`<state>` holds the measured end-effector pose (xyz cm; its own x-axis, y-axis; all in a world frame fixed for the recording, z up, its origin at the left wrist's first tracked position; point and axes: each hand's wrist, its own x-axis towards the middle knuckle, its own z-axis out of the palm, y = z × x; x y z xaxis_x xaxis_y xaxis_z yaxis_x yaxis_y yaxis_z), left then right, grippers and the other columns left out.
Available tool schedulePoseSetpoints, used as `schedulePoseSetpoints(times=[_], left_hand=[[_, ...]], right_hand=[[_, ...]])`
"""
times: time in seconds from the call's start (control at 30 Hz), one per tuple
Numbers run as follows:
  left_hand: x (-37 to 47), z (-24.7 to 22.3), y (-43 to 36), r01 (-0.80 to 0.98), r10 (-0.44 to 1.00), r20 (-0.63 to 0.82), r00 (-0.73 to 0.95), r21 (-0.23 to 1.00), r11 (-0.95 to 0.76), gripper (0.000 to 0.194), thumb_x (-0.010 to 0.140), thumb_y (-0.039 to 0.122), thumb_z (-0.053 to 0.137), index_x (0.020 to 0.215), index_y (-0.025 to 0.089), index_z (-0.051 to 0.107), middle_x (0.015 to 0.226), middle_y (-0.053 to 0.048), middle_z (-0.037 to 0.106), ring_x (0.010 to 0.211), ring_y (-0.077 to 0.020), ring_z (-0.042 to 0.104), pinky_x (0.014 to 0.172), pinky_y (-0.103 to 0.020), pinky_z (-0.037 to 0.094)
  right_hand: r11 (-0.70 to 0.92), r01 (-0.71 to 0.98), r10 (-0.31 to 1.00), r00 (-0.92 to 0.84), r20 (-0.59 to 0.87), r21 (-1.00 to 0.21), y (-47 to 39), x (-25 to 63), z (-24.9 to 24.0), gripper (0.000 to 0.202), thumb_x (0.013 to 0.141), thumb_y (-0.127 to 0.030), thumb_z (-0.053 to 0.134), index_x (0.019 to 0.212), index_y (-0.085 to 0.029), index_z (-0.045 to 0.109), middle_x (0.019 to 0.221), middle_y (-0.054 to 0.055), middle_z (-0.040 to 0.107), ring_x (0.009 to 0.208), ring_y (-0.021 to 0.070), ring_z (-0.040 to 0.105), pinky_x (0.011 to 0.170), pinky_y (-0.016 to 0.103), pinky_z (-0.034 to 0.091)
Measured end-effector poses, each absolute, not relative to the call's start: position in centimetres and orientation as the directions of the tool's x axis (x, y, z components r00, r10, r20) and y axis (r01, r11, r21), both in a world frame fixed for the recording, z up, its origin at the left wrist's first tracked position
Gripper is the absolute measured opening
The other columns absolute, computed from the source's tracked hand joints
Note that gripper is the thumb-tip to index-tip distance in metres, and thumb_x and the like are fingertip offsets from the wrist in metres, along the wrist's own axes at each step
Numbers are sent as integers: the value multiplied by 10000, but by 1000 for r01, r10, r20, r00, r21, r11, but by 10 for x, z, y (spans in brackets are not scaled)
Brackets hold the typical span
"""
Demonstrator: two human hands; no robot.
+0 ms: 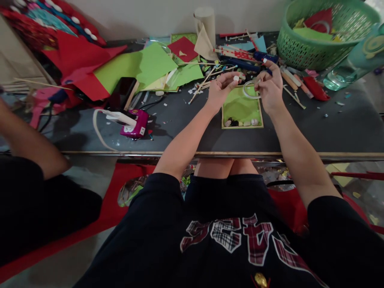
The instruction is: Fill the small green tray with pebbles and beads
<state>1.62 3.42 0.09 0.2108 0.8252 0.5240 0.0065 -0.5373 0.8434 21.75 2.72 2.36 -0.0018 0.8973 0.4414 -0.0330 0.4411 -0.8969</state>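
Note:
My left hand [222, 89] pinches a small whitish piece [236, 79] between thumb and fingers; its exact kind is too small to make out. Closed on a thin white ring that looks like a roll of tape [249, 96], my right hand [271, 87] is just to the right. A small white bit [264, 61] shows at a raised fingertip of that hand. Below both hands lies a green panel with a pale raised border [242, 108]. Several pebbles [246, 123], pale and dark, line its near edge.
Green paper [150, 64], red paper [78, 60] and thin sticks [207, 82] litter the dark table. A purple power adapter [136, 124] with a white cable is left. Right stand a green basket [309, 50] and a bottle [345, 72]. Another person's arm [30, 140] is far left.

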Motion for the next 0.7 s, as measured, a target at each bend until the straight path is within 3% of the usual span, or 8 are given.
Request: schedulePoseSetpoints(times=[0.17,0.37,0.43,0.5,0.57,0.7], left_hand=[[15,-6,38,52,844,494,208,856,-514,752,796,832,585,1233,226,679,1166,-127,752,1140,-276,732,1073,-486,543],[15,-9,38,38,844,495,206,858,-513,665,835,780,598,1215,242,694,1143,-117,766,1099,-265,745,1020,-473,570],[15,-11,39,27,847,496,190,860,-510,678,819,788,613,1199,232,695,1140,-114,766,1086,-256,748,1008,-451,573],[15,-12,42,20,851,501,157,860,-510,699,801,797,628,1185,217,695,1114,-107,768,1069,-249,752,976,-425,581],[14,-14,43,46,857,499,131,860,-508,676,807,779,641,1174,214,701,1073,-94,774,1037,-240,754,927,-397,588],[16,-14,44,97,862,491,122,859,-503,582,823,720,680,1147,239,730,995,-78,785,931,-222,747,819,-359,589]], right_hand=[[436,-65,896,126,426,-898,25,229,29,651,579,-667,779,1050,-365,448,736,-37,497,613,165,368,637,400,401],[438,175,890,57,453,-882,31,232,17,730,609,-757,805,1038,-326,402,751,-50,530,675,175,467,738,422,442],[369,204,916,86,392,-907,30,237,27,646,634,-623,876,955,-313,410,745,-51,556,672,163,488,752,415,454],[290,190,928,186,324,-938,26,247,45,527,700,-344,898,892,-300,410,741,-44,581,637,139,494,729,388,446],[180,217,928,285,239,-959,20,262,64,417,786,-74,765,869,-287,416,714,-49,585,526,101,428,621,351,388],[-116,369,933,358,26,-922,9,291,79,427,770,65,735,804,-255,454,686,-27,621,455,67,416,552,340,317]])
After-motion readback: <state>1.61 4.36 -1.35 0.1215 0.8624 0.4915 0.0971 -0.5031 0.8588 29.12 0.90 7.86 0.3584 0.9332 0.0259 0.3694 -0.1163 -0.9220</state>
